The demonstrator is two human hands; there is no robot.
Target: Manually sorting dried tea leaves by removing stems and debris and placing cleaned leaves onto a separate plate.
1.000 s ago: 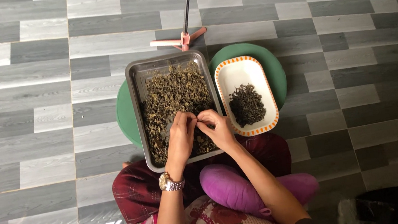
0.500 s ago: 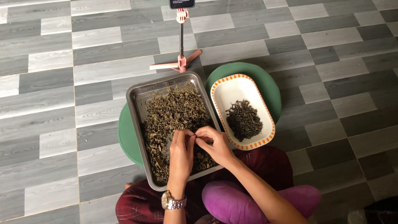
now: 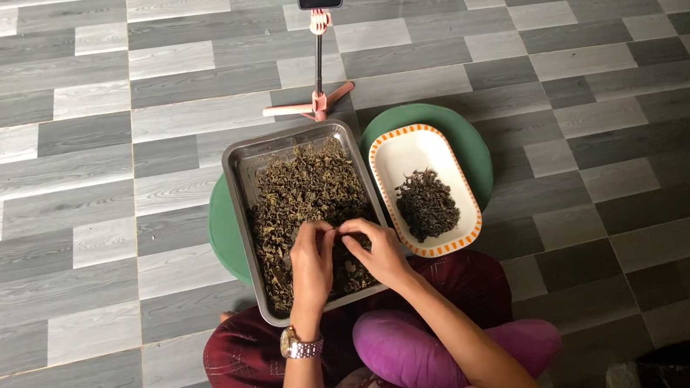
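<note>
Sorting step in hand, judging by the layout. Left hand (image 3: 311,259) and right hand (image 3: 380,249) meet fingertip to fingertip over the near-right part of the metal tray (image 3: 238,198), pinching a bit of the dried leaves (image 3: 301,195). Each grip nearly closed on a small piece; too small to tell exactly what.

Tray sits on a green round stand (image 3: 223,226) on the floor, left side. White oval dish (image 3: 410,153) with orange rim just beside it on the right, holding a small dark picked pile (image 3: 427,203).

Next move likely calls for separating the piece, then carrying it right, over the tray rim, into the dish.

Phone on pink tripod (image 3: 317,66) stands beyond the tray's far edge.
</note>
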